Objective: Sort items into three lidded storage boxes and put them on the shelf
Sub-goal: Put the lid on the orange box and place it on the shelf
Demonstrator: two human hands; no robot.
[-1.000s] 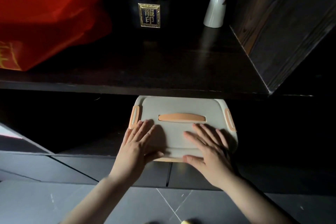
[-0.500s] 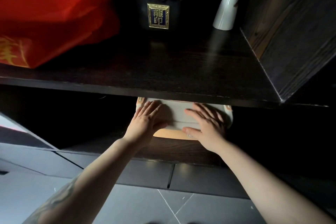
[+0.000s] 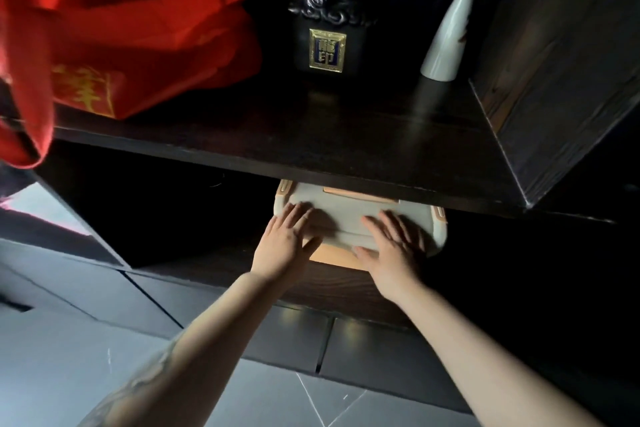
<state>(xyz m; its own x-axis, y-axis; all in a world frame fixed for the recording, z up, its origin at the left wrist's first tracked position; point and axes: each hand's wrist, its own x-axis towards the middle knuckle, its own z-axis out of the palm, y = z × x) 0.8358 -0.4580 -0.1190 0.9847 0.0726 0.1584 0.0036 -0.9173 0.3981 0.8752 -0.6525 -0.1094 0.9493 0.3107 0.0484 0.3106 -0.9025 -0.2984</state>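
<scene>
Both flat hands (image 3: 284,246) (image 3: 394,253) on box lid (image 3: 343,218)

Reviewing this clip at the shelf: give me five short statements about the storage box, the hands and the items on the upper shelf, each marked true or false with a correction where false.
1. Both hands lie flat on the lid of the storage box. True: the left hand and the right hand rest on it with straight fingers.
2. The storage box sits on the upper shelf board. False: it is on the lower shelf, partly under that board.
3. The lid is off the box. False: the lid is on.
4. A white vase stands on the upper shelf, right of the dark ornament. True.
5. The red bag is on the floor. False: it sits at the left of the upper shelf.
</scene>
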